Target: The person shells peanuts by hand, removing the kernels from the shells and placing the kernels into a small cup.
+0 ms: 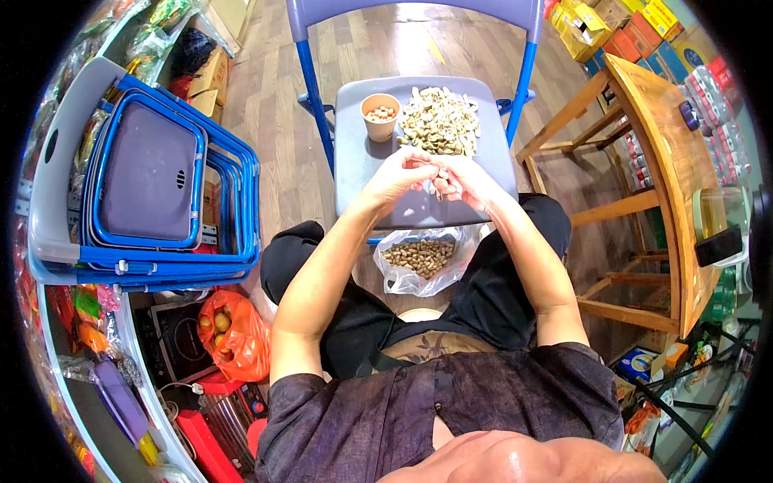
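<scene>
Head view shows pinkish-tan peanuts beside pale, cracked shells.

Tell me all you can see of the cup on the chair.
The cup is tan, papery-looking and open-topped, narrowing toward its base. It stands upright on the chair seat, left of the shell heap; whether they touch is unclear. Reddish-tan nuts show inside, near the rim. Neither the left hand nor the right hand touches it.
</scene>
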`<state>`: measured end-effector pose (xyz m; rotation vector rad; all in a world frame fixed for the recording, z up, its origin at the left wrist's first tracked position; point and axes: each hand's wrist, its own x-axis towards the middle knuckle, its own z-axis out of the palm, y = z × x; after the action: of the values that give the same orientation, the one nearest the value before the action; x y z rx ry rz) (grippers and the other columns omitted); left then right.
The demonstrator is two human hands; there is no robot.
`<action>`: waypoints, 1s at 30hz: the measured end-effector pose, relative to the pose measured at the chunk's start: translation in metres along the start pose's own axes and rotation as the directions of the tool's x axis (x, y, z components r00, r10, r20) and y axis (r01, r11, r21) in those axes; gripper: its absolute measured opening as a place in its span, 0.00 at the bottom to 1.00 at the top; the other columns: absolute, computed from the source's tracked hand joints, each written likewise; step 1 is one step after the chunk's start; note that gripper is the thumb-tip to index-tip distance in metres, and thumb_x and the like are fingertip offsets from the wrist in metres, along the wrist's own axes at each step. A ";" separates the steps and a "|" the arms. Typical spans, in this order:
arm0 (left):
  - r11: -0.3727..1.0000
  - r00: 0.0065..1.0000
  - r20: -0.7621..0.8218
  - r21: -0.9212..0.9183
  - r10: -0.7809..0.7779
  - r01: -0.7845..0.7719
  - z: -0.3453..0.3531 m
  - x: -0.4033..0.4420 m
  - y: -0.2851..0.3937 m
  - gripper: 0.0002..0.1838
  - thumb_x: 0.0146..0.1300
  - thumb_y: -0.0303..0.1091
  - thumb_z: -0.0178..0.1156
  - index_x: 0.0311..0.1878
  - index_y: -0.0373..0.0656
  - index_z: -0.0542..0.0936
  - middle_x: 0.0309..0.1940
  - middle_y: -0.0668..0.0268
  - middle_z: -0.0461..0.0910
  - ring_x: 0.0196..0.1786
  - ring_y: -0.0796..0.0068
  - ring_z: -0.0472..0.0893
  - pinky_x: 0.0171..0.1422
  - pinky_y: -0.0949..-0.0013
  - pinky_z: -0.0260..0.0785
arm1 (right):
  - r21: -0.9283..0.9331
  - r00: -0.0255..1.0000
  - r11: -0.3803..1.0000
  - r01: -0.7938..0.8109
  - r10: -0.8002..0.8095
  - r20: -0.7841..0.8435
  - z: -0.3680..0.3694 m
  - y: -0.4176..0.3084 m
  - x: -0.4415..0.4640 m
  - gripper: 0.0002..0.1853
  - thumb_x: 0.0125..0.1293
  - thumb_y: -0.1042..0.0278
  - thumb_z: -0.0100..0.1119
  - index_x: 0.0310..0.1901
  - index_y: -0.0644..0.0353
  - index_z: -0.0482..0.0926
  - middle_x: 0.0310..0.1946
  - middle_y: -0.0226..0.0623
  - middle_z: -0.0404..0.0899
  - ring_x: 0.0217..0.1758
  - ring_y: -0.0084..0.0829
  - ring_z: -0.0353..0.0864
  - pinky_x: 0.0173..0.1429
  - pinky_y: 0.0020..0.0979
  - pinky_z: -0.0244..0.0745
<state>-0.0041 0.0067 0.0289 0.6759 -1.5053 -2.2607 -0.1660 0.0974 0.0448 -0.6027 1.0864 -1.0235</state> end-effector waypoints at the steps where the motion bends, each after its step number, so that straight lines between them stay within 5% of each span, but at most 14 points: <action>1: 1.000 1.000 -0.001 -0.001 -0.001 0.001 -0.002 0.001 -0.002 0.11 0.62 0.37 0.65 0.44 0.43 0.78 0.38 0.71 0.80 0.37 0.84 0.75 0.43 0.78 0.66 | 0.001 1.000 1.000 -0.003 0.003 0.006 0.000 0.000 0.000 0.17 0.71 0.50 0.50 0.32 0.54 0.76 0.18 0.18 0.65 0.17 0.12 0.55 0.19 0.18 0.48; 3: 0.992 0.999 0.032 0.125 -0.014 0.009 -0.007 0.005 -0.006 0.13 0.60 0.38 0.67 0.43 0.43 0.77 0.38 0.71 0.80 0.38 0.83 0.75 0.43 0.77 0.66 | -0.016 1.000 1.000 -0.002 0.002 -0.010 0.003 0.000 -0.001 0.17 0.71 0.50 0.50 0.32 0.54 0.76 0.19 0.18 0.65 0.17 0.12 0.55 0.20 0.18 0.48; 7: 0.995 0.999 0.037 0.095 -0.011 0.007 -0.008 0.007 -0.007 0.13 0.60 0.37 0.66 0.43 0.42 0.78 0.38 0.71 0.79 0.38 0.84 0.75 0.43 0.77 0.66 | -0.068 0.999 0.998 0.010 -0.013 -0.040 0.002 -0.001 -0.001 0.16 0.69 0.51 0.51 0.31 0.54 0.75 0.19 0.19 0.66 0.17 0.12 0.56 0.20 0.18 0.48; 14: 0.986 0.999 0.036 -0.161 -0.036 0.041 -0.014 0.013 -0.019 0.08 0.63 0.32 0.62 0.44 0.42 0.78 0.36 0.69 0.79 0.38 0.80 0.76 0.45 0.74 0.69 | -0.188 0.991 0.979 0.078 -0.097 -0.095 -0.003 -0.001 -0.002 0.15 0.67 0.54 0.52 0.27 0.55 0.75 0.17 0.19 0.65 0.17 0.12 0.56 0.19 0.18 0.48; 15: 0.971 0.999 0.002 -0.235 -0.036 0.036 -0.014 0.013 -0.019 0.08 0.63 0.31 0.60 0.45 0.41 0.77 0.37 0.68 0.79 0.39 0.79 0.77 0.46 0.73 0.70 | -0.397 0.970 0.917 0.037 -0.129 -0.207 -0.009 -0.003 0.002 0.17 0.67 0.53 0.52 0.30 0.58 0.79 0.18 0.29 0.73 0.18 0.22 0.69 0.22 0.25 0.62; 16: 0.951 0.999 -0.031 -0.308 -0.039 0.028 -0.013 0.012 -0.019 0.09 0.63 0.29 0.59 0.46 0.40 0.77 0.37 0.66 0.79 0.40 0.77 0.77 0.47 0.71 0.71 | -0.396 0.970 0.917 0.035 -0.127 -0.207 -0.014 -0.002 0.004 0.17 0.67 0.53 0.52 0.30 0.58 0.79 0.18 0.29 0.73 0.18 0.22 0.69 0.22 0.25 0.62; 18: 0.924 1.000 -0.005 -0.382 -0.029 0.025 -0.023 0.015 -0.025 0.10 0.63 0.28 0.56 0.47 0.38 0.75 0.40 0.62 0.79 0.43 0.73 0.78 0.51 0.68 0.73 | -0.913 0.804 0.402 -0.064 -0.522 -0.286 -0.019 -0.002 0.004 0.16 0.66 0.54 0.52 0.35 0.58 0.82 0.25 0.41 0.81 0.29 0.39 0.82 0.35 0.38 0.74; 19: 0.910 0.999 -0.029 -0.414 -0.032 0.018 -0.024 0.016 -0.026 0.11 0.63 0.28 0.55 0.48 0.37 0.75 0.41 0.61 0.79 0.43 0.72 0.78 0.52 0.67 0.73 | -0.945 0.807 0.241 -0.222 -0.499 -0.316 -0.016 -0.009 0.001 0.15 0.64 0.55 0.53 0.37 0.57 0.83 0.32 0.47 0.82 0.40 0.47 0.83 0.48 0.44 0.74; 26: 0.911 0.995 -0.077 -0.412 -0.071 0.033 -0.028 0.013 -0.026 0.12 0.63 0.30 0.56 0.48 0.36 0.76 0.43 0.59 0.79 0.45 0.71 0.78 0.56 0.67 0.74 | -0.982 0.700 0.061 -0.179 -0.694 -0.171 -0.037 0.012 0.004 0.13 0.61 0.56 0.57 0.34 0.58 0.83 0.31 0.46 0.83 0.39 0.45 0.83 0.46 0.43 0.75; 30: 0.922 0.992 -0.088 -0.385 -0.088 0.047 -0.033 0.011 -0.031 0.12 0.64 0.29 0.57 0.48 0.36 0.76 0.43 0.60 0.79 0.45 0.71 0.79 0.54 0.69 0.74 | -0.975 0.873 0.164 -0.153 -0.440 -0.211 -0.020 0.009 -0.010 0.12 0.61 0.58 0.58 0.38 0.57 0.83 0.32 0.45 0.83 0.39 0.45 0.83 0.45 0.43 0.76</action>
<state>0.0048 -0.0121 -0.0127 0.7191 -0.9626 -2.4314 -0.1821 0.1115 0.0338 -1.6471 2.2135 -0.4355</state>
